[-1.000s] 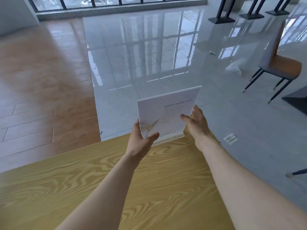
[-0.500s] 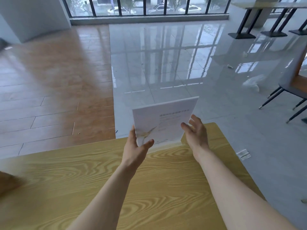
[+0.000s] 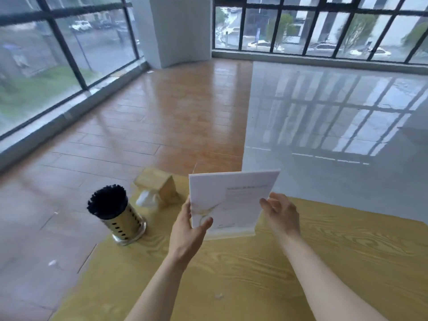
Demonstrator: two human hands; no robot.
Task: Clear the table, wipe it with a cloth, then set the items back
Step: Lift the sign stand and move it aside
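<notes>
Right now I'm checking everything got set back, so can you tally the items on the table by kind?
Sign stand, held at its left edge by the left hand: 1
Metal chopstick holder: 1
Wooden tissue box: 1
Total: 3

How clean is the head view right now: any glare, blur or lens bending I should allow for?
Head view: daylight from the windows throws strong glare on the glossy grey floor; window frames bow from the wide-angle lens; the print on the sign stand is too soft to read; the chopstick holder and tissue box look slightly smeared.
</notes>
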